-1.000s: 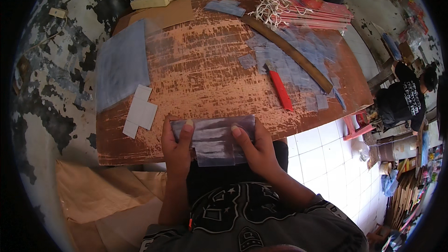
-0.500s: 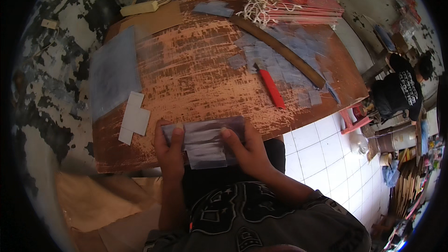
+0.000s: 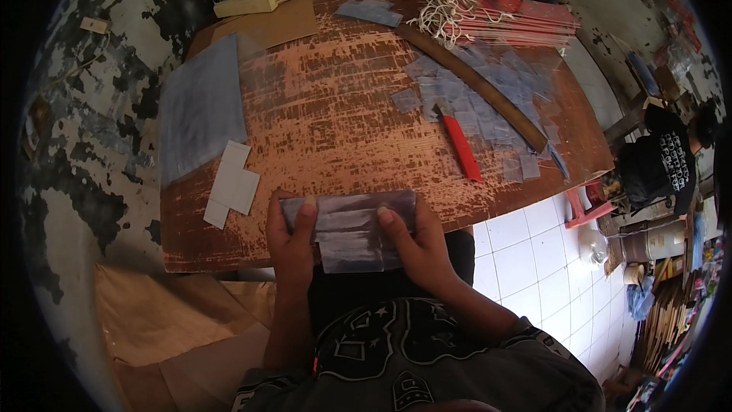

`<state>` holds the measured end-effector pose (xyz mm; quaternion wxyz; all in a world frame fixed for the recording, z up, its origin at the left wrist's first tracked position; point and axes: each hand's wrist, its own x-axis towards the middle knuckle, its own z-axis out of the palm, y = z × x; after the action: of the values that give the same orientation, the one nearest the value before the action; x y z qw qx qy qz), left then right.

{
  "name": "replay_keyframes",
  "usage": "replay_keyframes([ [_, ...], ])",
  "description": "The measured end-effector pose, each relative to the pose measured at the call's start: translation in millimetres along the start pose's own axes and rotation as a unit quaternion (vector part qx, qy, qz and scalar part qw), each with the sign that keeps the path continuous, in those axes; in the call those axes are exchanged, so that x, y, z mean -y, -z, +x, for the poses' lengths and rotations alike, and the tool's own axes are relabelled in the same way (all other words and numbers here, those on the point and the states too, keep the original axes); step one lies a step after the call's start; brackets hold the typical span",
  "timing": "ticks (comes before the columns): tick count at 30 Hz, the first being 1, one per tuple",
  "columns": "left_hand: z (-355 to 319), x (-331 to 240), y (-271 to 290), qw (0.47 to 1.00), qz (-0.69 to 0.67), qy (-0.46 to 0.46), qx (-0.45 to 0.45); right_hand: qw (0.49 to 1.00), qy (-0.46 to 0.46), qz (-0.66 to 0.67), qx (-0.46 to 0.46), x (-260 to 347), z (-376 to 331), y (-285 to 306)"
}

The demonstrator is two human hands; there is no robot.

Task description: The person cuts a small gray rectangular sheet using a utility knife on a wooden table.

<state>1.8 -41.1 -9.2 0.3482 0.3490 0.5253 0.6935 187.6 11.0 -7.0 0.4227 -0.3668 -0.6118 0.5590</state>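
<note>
My left hand (image 3: pixel 292 240) and my right hand (image 3: pixel 418 244) hold a T-shaped stack of clear plastic sheets (image 3: pixel 349 238) by its two sides, just off the table's near edge. Both thumbs press on top, while the other fingers are behind it, mostly hidden. Light glares in streaks across the plastic. On the table to the left lies a white T-like card piece (image 3: pixel 232 183). A red-handled cutter knife (image 3: pixel 461 149) rests to the right, its tip toward a spread of small clear plastic pieces (image 3: pixel 496 91).
The worn brown table (image 3: pixel 328 118) bears a large greyish plastic sheet (image 3: pixel 202 107), a long wooden strip (image 3: pixel 480 88), a power strip (image 3: pixel 245 5) on cardboard and red items with white cords (image 3: pixel 518 23). Two other people are at the far side and right. A red stool (image 3: pixel 583 210) stands on white tiles.
The whole view has shifted a little, so the table appears further right. Both hands keep the same hold on the plastic stack. More of the person at the far side shows.
</note>
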Motion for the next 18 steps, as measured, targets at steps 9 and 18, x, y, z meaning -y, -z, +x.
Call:
replay_keyframes([
  [9, -1, 3, 4, 1.0, -0.014, 0.018, 0.014, 1.0, -0.011, 0.02, -0.001, -5, 0, -1],
  [18, -4, 2, -4, 0.999, -0.036, 0.016, -0.013, 1.0, -0.005, -0.009, -0.014, -11, -6, -3],
])
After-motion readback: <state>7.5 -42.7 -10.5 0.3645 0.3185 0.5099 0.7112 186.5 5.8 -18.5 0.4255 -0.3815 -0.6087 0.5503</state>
